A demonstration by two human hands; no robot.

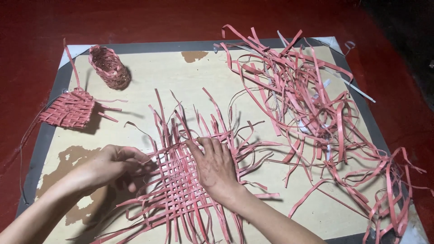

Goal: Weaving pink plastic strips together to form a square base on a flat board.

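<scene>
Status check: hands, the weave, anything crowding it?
Left hand pinching a strip at the woven mat's left edge. Right hand pressed flat on the mat. Loose strip pile lies to the right, apart.

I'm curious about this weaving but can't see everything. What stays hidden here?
- Head view: centre of the woven mat, covered by the right hand.
- Left hand fingertips, curled under, grip unclear.
- Mat's lower strips, cut off by the bottom edge.
- Inside of the small basket, too small.

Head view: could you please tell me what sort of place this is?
Probably a home craft spot for hand weaving, set on a red floor. A worn board serves as worktop, with a woven mat under both hands, loose red strips and a small finished basket.
</scene>
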